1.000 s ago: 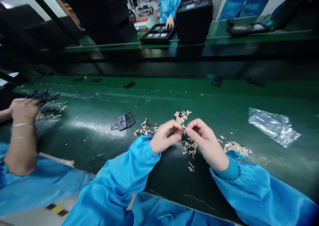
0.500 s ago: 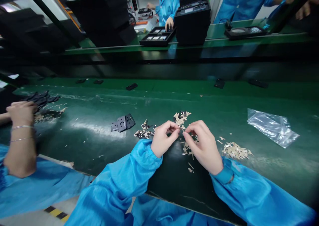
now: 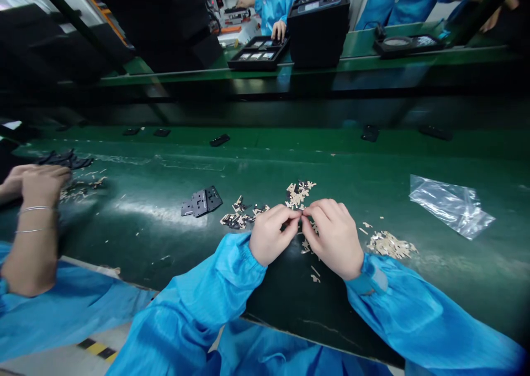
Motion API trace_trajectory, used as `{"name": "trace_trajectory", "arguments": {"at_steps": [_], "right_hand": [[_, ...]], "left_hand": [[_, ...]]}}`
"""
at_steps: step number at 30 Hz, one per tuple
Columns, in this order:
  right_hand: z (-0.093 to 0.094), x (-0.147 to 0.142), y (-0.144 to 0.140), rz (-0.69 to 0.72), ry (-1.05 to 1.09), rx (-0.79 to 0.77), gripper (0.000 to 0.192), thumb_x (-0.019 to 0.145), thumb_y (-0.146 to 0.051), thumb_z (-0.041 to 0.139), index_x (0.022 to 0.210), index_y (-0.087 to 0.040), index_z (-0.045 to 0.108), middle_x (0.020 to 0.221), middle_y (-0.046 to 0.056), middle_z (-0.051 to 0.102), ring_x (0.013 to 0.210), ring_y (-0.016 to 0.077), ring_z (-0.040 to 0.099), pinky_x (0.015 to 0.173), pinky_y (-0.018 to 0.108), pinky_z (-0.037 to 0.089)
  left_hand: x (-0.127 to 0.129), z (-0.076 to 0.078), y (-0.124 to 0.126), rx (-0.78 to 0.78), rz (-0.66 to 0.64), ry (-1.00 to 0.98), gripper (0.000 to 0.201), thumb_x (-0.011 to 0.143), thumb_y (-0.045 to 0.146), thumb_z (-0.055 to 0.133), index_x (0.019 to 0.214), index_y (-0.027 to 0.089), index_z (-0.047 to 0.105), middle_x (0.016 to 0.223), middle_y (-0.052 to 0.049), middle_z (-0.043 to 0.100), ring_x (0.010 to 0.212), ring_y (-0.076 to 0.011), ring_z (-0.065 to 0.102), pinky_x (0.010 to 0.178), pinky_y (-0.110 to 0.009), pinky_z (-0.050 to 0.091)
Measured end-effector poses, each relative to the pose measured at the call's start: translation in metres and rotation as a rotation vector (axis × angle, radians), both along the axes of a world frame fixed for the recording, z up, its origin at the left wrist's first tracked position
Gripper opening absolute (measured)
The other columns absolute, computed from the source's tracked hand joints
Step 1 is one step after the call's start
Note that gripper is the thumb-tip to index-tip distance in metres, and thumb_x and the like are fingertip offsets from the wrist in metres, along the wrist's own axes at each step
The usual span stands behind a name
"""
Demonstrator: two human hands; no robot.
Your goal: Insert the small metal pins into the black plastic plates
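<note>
My left hand point(image 3: 271, 233) and my right hand point(image 3: 334, 237) meet fingertip to fingertip just above the dark green belt point(image 3: 265, 166), pinching a very small piece between them; the piece itself is mostly hidden by my fingers. Around and under my hands lie several small tan scraps point(image 3: 298, 194), with another tan heap point(image 3: 389, 245) to the right. A mixed pile of small dark and tan bits point(image 3: 240, 216) lies left of my hands. A short stack of flat dark grey parts point(image 3: 202, 201) rests further left.
A crumpled clear plastic bag point(image 3: 450, 205) lies at the right. A co-worker's forearm and hand point(image 3: 35, 216) with bracelets works at the left beside dark parts point(image 3: 64, 158). Small black pieces point(image 3: 219, 139) dot the far belt. Behind, black trays point(image 3: 259, 53) and black boxes point(image 3: 318, 22).
My two hands have drawn closer together and a little lower toward the belt, fingertips now touching. The co-worker's hand has shifted slightly.
</note>
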State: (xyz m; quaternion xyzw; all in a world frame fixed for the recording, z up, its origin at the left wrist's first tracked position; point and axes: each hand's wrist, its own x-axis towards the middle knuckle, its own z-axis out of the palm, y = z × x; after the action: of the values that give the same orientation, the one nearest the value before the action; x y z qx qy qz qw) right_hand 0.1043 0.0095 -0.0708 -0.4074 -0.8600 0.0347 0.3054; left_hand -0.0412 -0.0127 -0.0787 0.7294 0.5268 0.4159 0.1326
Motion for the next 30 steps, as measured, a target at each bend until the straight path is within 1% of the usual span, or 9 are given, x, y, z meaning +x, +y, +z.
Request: {"name": "trace_trajectory", "arguments": {"at_steps": [4,7,15,20,24,26,30], "right_hand": [[-0.001,0.000,0.001,0.026,0.028,-0.031,0.015,0.084,-0.015,0.044,0.076,-0.015,0.057,0.078,0.009,0.059,0.076,0.0204,0.051,0.067,0.034,0.037],[-0.001,-0.001,0.001,0.027,0.030,-0.044,0.016,0.084,-0.015,0.044,0.074,-0.015,0.056,0.077,0.008,0.058,0.075,0.0198,0.051,0.067,0.033,0.037],[0.001,-0.001,0.001,0.005,0.012,-0.058,0.015,0.080,-0.014,0.045,0.069,-0.016,0.055,0.074,0.007,0.056,0.073,0.0189,0.048,0.066,0.032,0.037],[0.008,0.003,0.004,0.007,0.037,-0.096,0.014,0.075,-0.011,0.046,0.065,-0.018,0.052,0.070,0.005,0.053,0.070,0.0181,0.046,0.064,0.031,0.037],[0.012,0.006,0.006,0.002,0.070,-0.141,0.016,0.078,-0.017,0.046,0.063,-0.018,0.050,0.068,0.004,0.052,0.069,0.0176,0.048,0.063,0.031,0.037],[0.011,0.006,0.006,0.013,0.086,-0.172,0.016,0.080,-0.018,0.044,0.065,-0.018,0.051,0.068,0.004,0.052,0.068,0.0174,0.048,0.063,0.031,0.038],[0.011,0.005,0.006,0.048,0.178,-0.247,0.012,0.076,-0.012,0.044,0.076,-0.017,0.054,0.077,0.006,0.055,0.073,0.0180,0.052,0.065,0.031,0.042]], "left_hand": [[-0.002,-0.002,0.000,0.058,-0.025,0.105,0.014,0.082,0.014,0.049,0.076,0.016,0.061,0.071,-0.003,0.064,0.065,-0.0120,0.059,0.061,-0.022,0.046],[-0.002,-0.003,0.000,0.077,-0.030,0.132,0.013,0.082,0.014,0.049,0.076,0.016,0.061,0.072,-0.004,0.065,0.066,-0.0122,0.060,0.061,-0.022,0.046],[0.001,-0.002,-0.001,0.029,-0.020,0.082,0.013,0.080,0.013,0.051,0.072,0.016,0.060,0.068,-0.002,0.063,0.063,-0.0114,0.058,0.059,-0.022,0.045],[-0.001,0.004,0.003,-0.035,0.014,-0.026,0.011,0.075,0.009,0.053,0.071,0.016,0.061,0.065,0.000,0.062,0.060,-0.0105,0.057,0.058,-0.021,0.045],[-0.004,0.006,0.005,-0.034,0.042,-0.067,0.012,0.075,0.010,0.053,0.072,0.017,0.062,0.065,0.000,0.062,0.060,-0.0103,0.058,0.059,-0.021,0.046],[-0.004,0.005,0.004,-0.018,0.039,-0.054,0.011,0.075,0.011,0.053,0.073,0.017,0.062,0.066,0.000,0.062,0.061,-0.0107,0.058,0.059,-0.021,0.045],[-0.003,0.004,0.002,0.032,0.013,-0.017,0.011,0.076,0.010,0.052,0.074,0.016,0.062,0.066,-0.001,0.062,0.061,-0.0106,0.057,0.059,-0.022,0.045]]}}
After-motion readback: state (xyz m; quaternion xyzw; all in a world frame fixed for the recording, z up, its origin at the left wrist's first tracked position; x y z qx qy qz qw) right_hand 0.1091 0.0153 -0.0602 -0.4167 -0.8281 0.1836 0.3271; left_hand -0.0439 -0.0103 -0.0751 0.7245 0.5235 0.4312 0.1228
